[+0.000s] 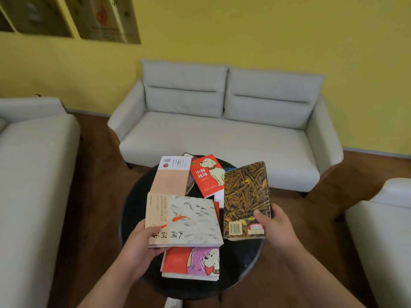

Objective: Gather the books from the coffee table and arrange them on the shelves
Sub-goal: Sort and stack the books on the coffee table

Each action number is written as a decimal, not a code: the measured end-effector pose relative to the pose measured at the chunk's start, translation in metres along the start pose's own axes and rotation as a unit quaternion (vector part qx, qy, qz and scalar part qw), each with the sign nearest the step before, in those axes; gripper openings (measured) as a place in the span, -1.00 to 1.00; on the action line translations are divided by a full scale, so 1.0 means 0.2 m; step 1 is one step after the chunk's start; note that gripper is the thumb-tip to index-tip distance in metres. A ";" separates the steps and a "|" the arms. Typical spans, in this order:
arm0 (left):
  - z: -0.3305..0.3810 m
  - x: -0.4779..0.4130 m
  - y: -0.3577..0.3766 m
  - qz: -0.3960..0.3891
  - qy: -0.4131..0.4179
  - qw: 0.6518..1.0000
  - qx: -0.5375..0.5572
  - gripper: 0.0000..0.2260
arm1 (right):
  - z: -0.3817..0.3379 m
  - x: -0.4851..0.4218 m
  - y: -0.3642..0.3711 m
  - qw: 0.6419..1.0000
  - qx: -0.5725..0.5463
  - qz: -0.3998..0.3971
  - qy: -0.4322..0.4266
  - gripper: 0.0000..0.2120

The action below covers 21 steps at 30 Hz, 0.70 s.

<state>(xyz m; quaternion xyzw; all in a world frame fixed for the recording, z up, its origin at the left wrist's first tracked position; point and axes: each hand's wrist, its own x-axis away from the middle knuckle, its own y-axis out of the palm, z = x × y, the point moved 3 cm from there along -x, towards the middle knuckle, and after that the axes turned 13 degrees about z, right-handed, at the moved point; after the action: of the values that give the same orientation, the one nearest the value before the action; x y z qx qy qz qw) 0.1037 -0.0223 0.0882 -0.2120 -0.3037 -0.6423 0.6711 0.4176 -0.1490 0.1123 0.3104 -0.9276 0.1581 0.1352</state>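
Both hands are closed on books. I see the left hand point(142, 243) pinching the near left corner of the cream fish book point(184, 221), thumb on the cover. The right hand point(273, 223) grips the near right edge of the brown straw-patterned book point(244, 196). Both books sit over the round dark coffee table point(133, 210), side by side, edges nearly touching. A red dog book point(209, 174) and a pink-beige book point(171, 176) lie at the far rim. A red-and-purple dog book point(191, 263) lies at the near rim, partly under the cream one. Wooden floor point(100, 174) rings the table, and a grey sofa point(222, 130) stands beyond it.
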 end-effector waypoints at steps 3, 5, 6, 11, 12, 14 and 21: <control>-0.07 0.08 0.02 0.045 -0.002 0.999 0.019 -0.63 | 0.00 0.05 -0.02 1.000 -0.018 -0.009 0.015 -0.91; -0.16 0.12 0.05 0.092 0.002 0.996 -0.013 -0.67 | 0.01 0.08 -0.03 0.999 -0.020 -0.015 0.024 -0.91; -0.20 0.15 0.06 0.107 0.000 0.993 -0.055 -0.71 | 0.02 0.09 -0.04 0.999 -0.017 -0.019 0.029 -0.91; -0.30 0.18 0.02 0.095 -0.098 0.955 -0.262 -0.81 | 0.07 0.13 -0.04 0.998 0.006 -0.041 0.051 -0.89; -0.27 0.16 0.01 0.106 -0.051 0.936 -0.333 -0.81 | 0.08 0.14 -0.04 0.997 0.008 -0.044 0.054 -0.89; -0.13 0.12 0.00 0.122 0.128 0.845 -0.504 -0.83 | 0.09 0.14 -0.04 0.997 0.009 -0.048 0.057 -0.87; -0.10 0.00 0.10 -0.051 0.228 0.790 -0.567 -0.41 | 0.07 0.14 -0.04 0.991 -0.044 -0.080 0.092 -0.77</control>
<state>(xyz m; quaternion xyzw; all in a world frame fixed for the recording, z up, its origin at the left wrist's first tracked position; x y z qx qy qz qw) 0.1260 -0.0341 0.0752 -0.3858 0.2665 -0.7623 0.4462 0.3982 -0.1750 0.1109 0.3618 -0.8892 0.1334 0.2463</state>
